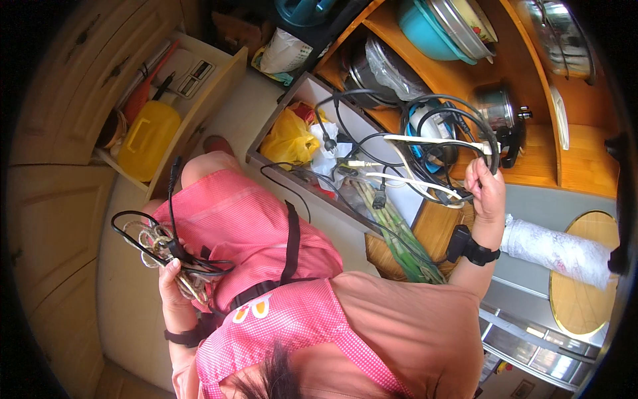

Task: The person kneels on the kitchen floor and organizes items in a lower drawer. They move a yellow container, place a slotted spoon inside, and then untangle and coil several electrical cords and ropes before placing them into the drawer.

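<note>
My right hand (484, 192) is raised at the right, its fingers closed around a large tangle of black cables (451, 112). White cables (423, 139) run through the same tangle. Several plugs hang from it, among them a black plug (379, 198) above an open drawer (329, 204). Down at the left, my left hand (172, 282) grips a smaller bundle of coiled cords (169, 249), part black and part pale and twisted. One black connector (175, 169) sticks up out of that bundle. Its palm side is partly hidden by the cords.
Inside the drawer are yellow plastic bags (291, 142) and white plastic (324, 144). Green stalks (398, 234) lean beside a wooden board (443, 219). Wooden shelves (533, 159) hold basins (433, 35) and pots (493, 107). Another drawer (199, 132) stands pulled out at the left with a yellow container (149, 142).
</note>
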{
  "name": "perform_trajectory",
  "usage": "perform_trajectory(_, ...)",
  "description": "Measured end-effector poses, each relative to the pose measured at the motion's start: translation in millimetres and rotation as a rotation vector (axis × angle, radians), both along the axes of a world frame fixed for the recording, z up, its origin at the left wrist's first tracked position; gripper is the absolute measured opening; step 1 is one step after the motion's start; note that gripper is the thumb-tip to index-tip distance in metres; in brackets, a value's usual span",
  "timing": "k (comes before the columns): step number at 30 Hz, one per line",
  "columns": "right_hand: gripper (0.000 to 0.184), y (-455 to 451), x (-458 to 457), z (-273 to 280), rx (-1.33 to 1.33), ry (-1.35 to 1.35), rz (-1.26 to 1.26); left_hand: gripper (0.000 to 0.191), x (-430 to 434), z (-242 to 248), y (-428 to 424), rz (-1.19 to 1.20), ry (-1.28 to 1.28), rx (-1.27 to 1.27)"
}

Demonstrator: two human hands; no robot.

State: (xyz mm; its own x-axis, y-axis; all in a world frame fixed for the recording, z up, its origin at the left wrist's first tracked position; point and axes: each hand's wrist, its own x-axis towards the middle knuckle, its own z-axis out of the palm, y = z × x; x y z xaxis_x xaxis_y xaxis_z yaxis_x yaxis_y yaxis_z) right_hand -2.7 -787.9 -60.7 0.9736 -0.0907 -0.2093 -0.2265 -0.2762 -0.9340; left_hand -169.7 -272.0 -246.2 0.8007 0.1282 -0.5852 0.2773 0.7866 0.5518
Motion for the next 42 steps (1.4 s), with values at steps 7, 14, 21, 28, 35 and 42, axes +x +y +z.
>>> perform_trajectory(7,0.033,15.3,10.1,9.8,0.292,0.053,-0.044,0.046,-3.7,-12.2,5.8,-0.025,-0.056,-0.081)
perform_trajectory(14,0.034,29.8,31.3,-7.6,0.308,0.144,0.045,0.053,-2.5,-7.0,4.5,-0.056,-0.074,-0.018)
perform_trajectory(21,0.036,56.7,50.3,-47.4,0.151,0.253,0.105,0.062,1.1,1.5,0.9,0.011,-0.046,-0.008)
perform_trajectory(28,0.033,71.8,79.4,-124.1,-0.141,0.330,0.236,0.061,-5.3,-7.0,2.0,0.038,-0.096,-0.051)
perform_trajectory(35,0.033,85.7,115.2,-233.0,-0.530,0.295,0.410,0.055,-4.2,-0.3,-1.9,0.060,-0.155,-0.186)
perform_trajectory(42,0.048,135.7,103.0,-231.2,-1.004,-0.051,0.548,0.046,5.3,24.9,-8.1,0.046,-0.173,-0.135)
